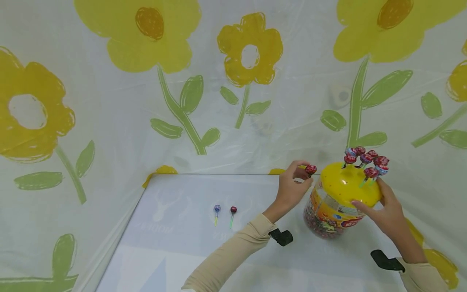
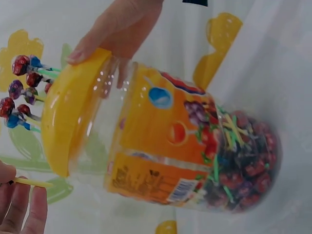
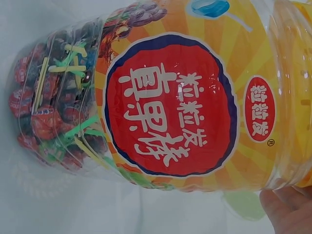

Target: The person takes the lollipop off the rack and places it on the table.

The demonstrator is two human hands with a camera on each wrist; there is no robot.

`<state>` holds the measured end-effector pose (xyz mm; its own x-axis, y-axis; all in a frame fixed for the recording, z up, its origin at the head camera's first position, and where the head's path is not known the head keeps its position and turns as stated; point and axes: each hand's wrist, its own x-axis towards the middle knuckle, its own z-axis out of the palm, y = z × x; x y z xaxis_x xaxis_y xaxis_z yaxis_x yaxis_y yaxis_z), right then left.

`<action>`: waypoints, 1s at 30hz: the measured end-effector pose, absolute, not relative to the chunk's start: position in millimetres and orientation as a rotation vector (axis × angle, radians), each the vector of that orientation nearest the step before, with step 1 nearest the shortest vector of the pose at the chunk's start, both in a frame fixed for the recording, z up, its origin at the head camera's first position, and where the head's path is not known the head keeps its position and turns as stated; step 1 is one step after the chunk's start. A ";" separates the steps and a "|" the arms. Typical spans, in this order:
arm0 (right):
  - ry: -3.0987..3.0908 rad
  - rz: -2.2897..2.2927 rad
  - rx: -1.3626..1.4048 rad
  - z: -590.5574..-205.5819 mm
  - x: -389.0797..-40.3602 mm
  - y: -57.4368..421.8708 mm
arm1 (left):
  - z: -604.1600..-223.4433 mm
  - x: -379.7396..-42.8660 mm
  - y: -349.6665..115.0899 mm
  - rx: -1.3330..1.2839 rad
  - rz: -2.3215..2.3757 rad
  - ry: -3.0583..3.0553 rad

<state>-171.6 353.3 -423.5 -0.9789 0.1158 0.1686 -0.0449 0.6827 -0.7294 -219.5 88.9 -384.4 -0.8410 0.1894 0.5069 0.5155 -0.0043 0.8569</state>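
My left hand [image 1: 292, 188] pinches a red-wrapped lollipop [image 1: 311, 169] by its yellow stick [image 2: 34, 183], just left of the jar's lid. A clear plastic lollipop jar [image 1: 324, 215] stands tilted on the table, with loose lollipops [image 3: 53, 107] in its lower part. Several lollipops [image 1: 371, 172] stand upright, sticks down, in its domed yellow lid [image 1: 343, 190]. On the lid's right side, my right hand [image 1: 390, 211] grips the rim, thumb at the front edge; some of its fingers are hidden behind the jar.
Two lollipops lie on the white table [image 1: 175, 239] left of my left arm: a blue-purple one [image 1: 217, 208] and a dark red one [image 1: 233, 210]. A white curtain [image 1: 116, 101] with yellow flowers hangs behind the table and along its sides.
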 end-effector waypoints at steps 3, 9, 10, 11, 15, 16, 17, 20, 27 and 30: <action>-2.694 1.167 -0.066 -423.1 -171.3 352.8 | -391.0 -221.4 83.6 -0.727 -1.944 -2.044; -2.689 1.177 -0.057 -422.7 -171.0 352.2 | -404.5 -222.2 72.7 -0.684 -1.949 -2.095; -2.687 1.176 -0.054 -422.7 -171.0 352.2 | -406.7 -222.2 71.0 -0.677 -1.945 -2.105; -2.685 1.180 -0.052 -422.4 -170.9 352.1 | -409.1 -222.2 69.3 -0.669 -1.944 -2.115; -2.685 1.181 -0.053 -421.5 -170.9 351.3 | -418.1 -221.4 61.7 -0.616 -1.940 -2.156; -2.687 1.179 -0.054 -421.2 -170.7 351.0 | -420.5 -221.0 59.5 -0.607 -1.937 -2.166; -2.686 1.185 -0.055 -421.1 -170.5 350.6 | -423.6 -220.7 57.3 -0.599 -1.938 -2.173; -2.692 1.176 -0.062 -420.8 -169.8 350.1 | -432.6 -220.4 49.9 -0.577 -1.938 -2.193; -2.699 1.190 -0.070 -421.9 -169.8 350.3 | -478.1 -234.2 35.6 -0.470 -1.952 -2.273; -2.703 1.188 -0.076 -422.1 -169.8 350.7 | -496.5 -239.0 30.5 -0.433 -1.952 -2.292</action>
<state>-169.8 350.7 -422.1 -0.9810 0.1219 0.1508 -0.0287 0.6779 -0.7346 -239.0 30.5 -496.5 -0.9546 0.1502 0.2573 0.2779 0.1378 0.9507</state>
